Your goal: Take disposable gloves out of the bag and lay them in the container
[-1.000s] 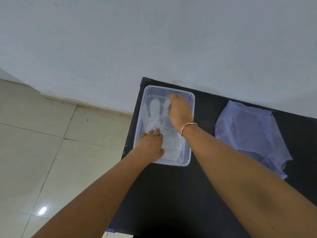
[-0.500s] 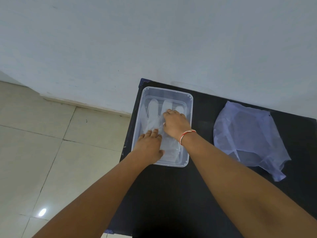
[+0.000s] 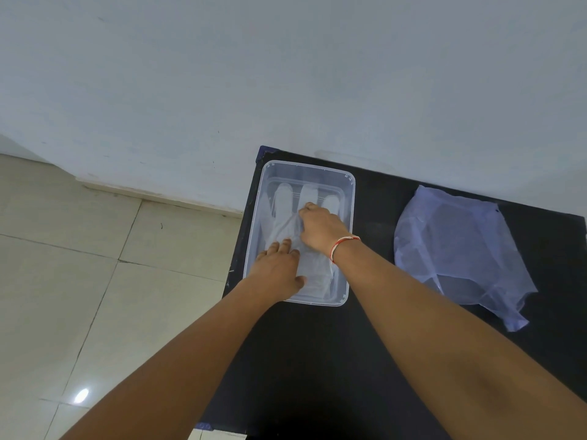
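Pressing flat, the left hand (image 3: 279, 268) pins a thin see-through glove (image 3: 287, 223) inside the clear rectangular container (image 3: 347, 236); the right hand (image 3: 320, 228) pinches its crinkled palm.

Both hands fill the container (image 3: 349, 217), the left hand (image 3: 279, 269) flat at its near end and the right hand (image 3: 320, 228) beside it on the glove (image 3: 282, 201). Right of them, bare table (image 3: 374, 236) lies open up to the bag (image 3: 460, 246). Beyond them the wall (image 3: 317, 90) closes the far side.
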